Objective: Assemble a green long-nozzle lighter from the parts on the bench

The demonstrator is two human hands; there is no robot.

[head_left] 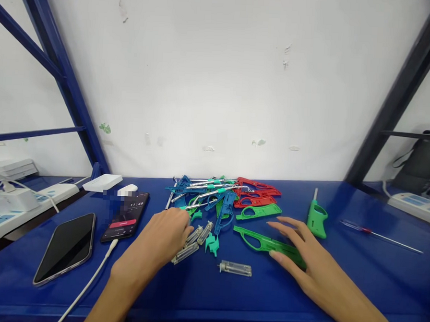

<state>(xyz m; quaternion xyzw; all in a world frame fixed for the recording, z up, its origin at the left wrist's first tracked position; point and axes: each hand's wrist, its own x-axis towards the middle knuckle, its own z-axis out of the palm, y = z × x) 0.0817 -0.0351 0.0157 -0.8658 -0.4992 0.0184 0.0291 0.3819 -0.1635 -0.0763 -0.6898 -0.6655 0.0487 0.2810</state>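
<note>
My left hand (pixel 170 233) is curled with its knuckles up at the front left of a pile of lighter parts; its fingertips are hidden. Beside it lie several clear fuel tanks (pixel 186 252) and a teal trigger piece (pixel 213 245). My right hand (pixel 304 252) has its fingers apart around the handle end of a green lighter shell half (pixel 259 242), the thumb at its near edge. A single clear fuel tank (pixel 236 268) lies between my hands. Behind are blue shell halves (pixel 226 212), red shell halves (pixel 258 200) and metal lighter rods (pixel 214 182).
An assembled green lighter (pixel 317 220) and a screwdriver (pixel 384 236) lie at right on the blue table (pixel 207 300). Two phones, a dark one (pixel 66 247) and a lit one (pixel 125 219) with a white cable (pixel 89 282), are at left. A white wall stands behind.
</note>
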